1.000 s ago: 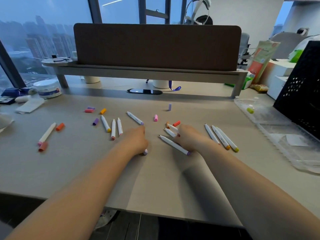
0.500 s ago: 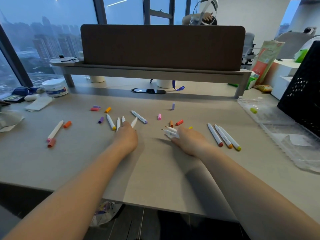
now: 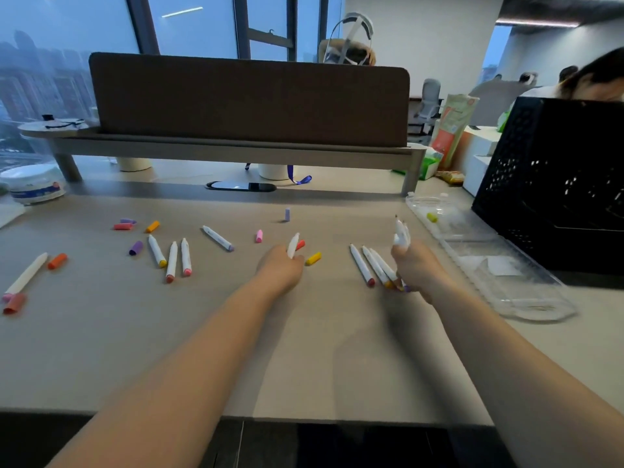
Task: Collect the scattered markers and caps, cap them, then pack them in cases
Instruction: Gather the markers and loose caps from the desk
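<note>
White markers and coloured caps lie scattered on the beige desk (image 3: pixel 320 359). My left hand (image 3: pixel 280 270) grips one white marker (image 3: pixel 293 245), its tip pointing up and away. My right hand (image 3: pixel 418 268) grips a bunch of white markers (image 3: pixel 401 234) upright, just right of three markers (image 3: pixel 371 266) lying side by side. A yellow cap (image 3: pixel 314 258) and a red cap (image 3: pixel 300 244) lie by the left hand. Three more markers (image 3: pixel 170 258) lie left of centre, with purple (image 3: pixel 135 248), pink (image 3: pixel 123 226) and orange (image 3: pixel 152 226) caps near them. The clear case (image 3: pixel 486 258) lies open at the right.
A black perforated crate (image 3: pixel 553 184) stands behind the case at the right. A brown divider panel (image 3: pixel 250 99) on a shelf runs along the back. A white tub (image 3: pixel 33 184) sits at the far left. Another marker (image 3: pixel 25 275) with orange caps lies near the left edge.
My right hand has moved right with its bunch of markers and raised them upright beside the three lying markers. My left hand has shifted right with one marker in it.
</note>
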